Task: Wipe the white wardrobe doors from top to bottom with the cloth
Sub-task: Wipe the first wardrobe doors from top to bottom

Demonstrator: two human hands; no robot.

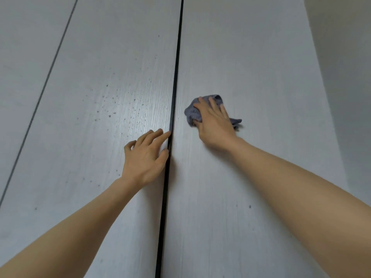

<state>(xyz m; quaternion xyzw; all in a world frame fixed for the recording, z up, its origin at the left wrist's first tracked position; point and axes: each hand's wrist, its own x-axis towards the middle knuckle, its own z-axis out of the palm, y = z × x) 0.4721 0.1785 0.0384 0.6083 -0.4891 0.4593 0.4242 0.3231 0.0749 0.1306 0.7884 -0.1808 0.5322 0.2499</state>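
Head view shows your right hand (pixel 214 125) pressing the crumpled cloth (pixel 193 112) flat-fingered at frame centre, left hand (pixel 145 155) spread beside the door gap (pixel 174 97); its fingertips could get pinched.

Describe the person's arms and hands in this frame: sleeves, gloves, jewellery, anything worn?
Nothing worn that shows. Both forearms are bare from the frame's lower edge up to the wrists, with no sleeve in view. The left hand and the right hand have no gloves, rings, watch or wristband. The nails that show look short and unpainted. No markings or tattoos are visible.
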